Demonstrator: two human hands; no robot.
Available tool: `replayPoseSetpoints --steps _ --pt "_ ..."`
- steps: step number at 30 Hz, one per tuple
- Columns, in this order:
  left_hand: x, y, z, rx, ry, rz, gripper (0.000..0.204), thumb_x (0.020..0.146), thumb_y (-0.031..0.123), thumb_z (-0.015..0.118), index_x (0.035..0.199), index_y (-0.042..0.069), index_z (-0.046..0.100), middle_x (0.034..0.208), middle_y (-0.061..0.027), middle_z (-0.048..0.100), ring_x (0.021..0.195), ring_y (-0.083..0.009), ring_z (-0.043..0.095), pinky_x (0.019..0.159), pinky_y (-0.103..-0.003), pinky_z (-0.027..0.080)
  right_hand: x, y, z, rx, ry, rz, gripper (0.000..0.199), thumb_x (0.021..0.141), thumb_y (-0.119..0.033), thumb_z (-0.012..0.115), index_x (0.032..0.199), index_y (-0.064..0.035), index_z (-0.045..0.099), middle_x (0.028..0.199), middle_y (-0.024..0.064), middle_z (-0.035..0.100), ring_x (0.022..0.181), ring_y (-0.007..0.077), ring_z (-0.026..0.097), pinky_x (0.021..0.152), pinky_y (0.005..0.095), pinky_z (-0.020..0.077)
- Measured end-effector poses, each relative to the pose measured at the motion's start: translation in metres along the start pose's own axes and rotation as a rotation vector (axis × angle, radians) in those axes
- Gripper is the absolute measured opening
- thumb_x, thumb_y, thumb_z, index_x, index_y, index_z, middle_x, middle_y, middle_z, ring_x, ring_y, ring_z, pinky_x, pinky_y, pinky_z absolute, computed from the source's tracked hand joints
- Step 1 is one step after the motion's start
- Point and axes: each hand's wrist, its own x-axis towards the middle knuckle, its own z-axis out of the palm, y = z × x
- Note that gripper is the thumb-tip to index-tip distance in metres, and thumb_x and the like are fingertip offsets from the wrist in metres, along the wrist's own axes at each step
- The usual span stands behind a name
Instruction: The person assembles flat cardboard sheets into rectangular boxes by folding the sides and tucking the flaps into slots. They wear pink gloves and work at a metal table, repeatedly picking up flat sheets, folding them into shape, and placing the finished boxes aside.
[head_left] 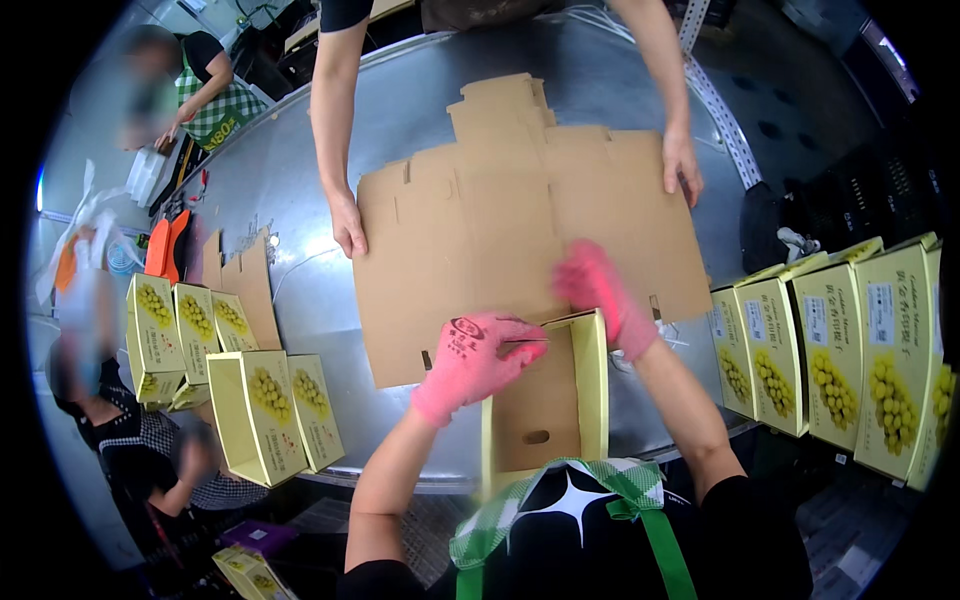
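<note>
An open-topped yellow-green carton [596, 400] stands at the table's near edge, close to my body. Its brown inside shows an oval hole in the bottom. My left hand [478, 362], in a pink glove, is closed with thumb and fingers at the carton's far left corner. My right hand [598, 285], also gloved in pink, reaches beyond the carton's far right corner, over a flat brown cardboard blank [460, 220]. Motion smears its fingers. Across the table, another person's bare hands [349, 222] rest on the two side edges of that blank.
Printed grape cartons [820, 350] line the right table edge. More cartons [265, 410] stand at the left, by an orange object [168, 245] and cardboard pieces [252, 285]. A perforated metal post [725, 120] rises at the far right. Other people are at the left.
</note>
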Motion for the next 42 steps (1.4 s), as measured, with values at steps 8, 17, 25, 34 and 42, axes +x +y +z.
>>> replayPoseSetpoints --steps 8,17,25,34,42 --pt "-0.038 0.013 0.003 -0.066 -0.009 -0.137 0.021 0.079 0.019 0.067 0.097 0.009 0.070 0.089 -0.0090 0.068 0.076 -0.0229 0.067 0.071 -0.030 0.052 -0.028 0.005 0.032 -0.080 0.090 0.068 0.060 0.086 -0.039 0.060 0.132 -0.0079 0.037 0.115 0.0089 0.054 0.104 0.0172 0.052 0.084 0.0322 0.0463" --pt "-0.085 0.019 -0.002 -0.209 0.295 -0.122 0.022 0.079 0.011 0.070 0.094 -0.001 0.059 0.088 -0.0104 0.064 0.083 -0.0196 0.063 0.075 -0.031 0.051 -0.086 -0.002 0.062 -0.005 -0.309 -0.059 0.052 0.093 -0.048 0.046 0.115 -0.0012 0.053 0.114 0.0086 0.055 0.101 0.0178 0.053 0.090 0.0337 0.0431" --pt "-0.111 0.006 0.046 -0.265 0.841 -0.149 0.036 0.073 0.011 0.075 0.096 0.001 0.050 0.089 -0.0086 0.054 0.082 -0.0193 0.055 0.079 -0.031 0.047 -0.102 0.005 0.061 -0.073 -0.457 -0.288 0.057 0.094 -0.058 0.037 0.073 -0.0069 0.054 0.075 0.0024 0.057 0.078 0.0135 0.053 0.085 0.0281 0.0412" --pt "-0.116 -0.027 0.061 -0.857 0.509 -0.093 0.058 0.093 0.052 0.044 0.108 -0.002 0.059 0.103 -0.0081 0.062 0.100 -0.0186 0.055 0.092 -0.032 0.040 -0.070 0.037 0.013 -0.183 -0.555 -0.267 0.039 0.092 -0.043 0.054 0.070 -0.0108 0.048 0.074 -0.0004 0.048 0.077 0.0143 0.050 0.094 0.0309 0.0367" --pt "-0.094 -0.038 0.010 -1.011 0.002 -0.005 0.046 0.085 0.043 0.063 0.104 0.001 0.063 0.106 -0.0050 0.062 0.100 -0.0153 0.056 0.090 -0.030 0.042 -0.073 -0.058 0.032 -0.713 -0.851 0.162 0.039 0.086 -0.029 0.063 0.112 -0.0012 0.056 0.103 0.0068 0.059 0.098 0.0157 0.054 0.088 0.0285 0.0413"
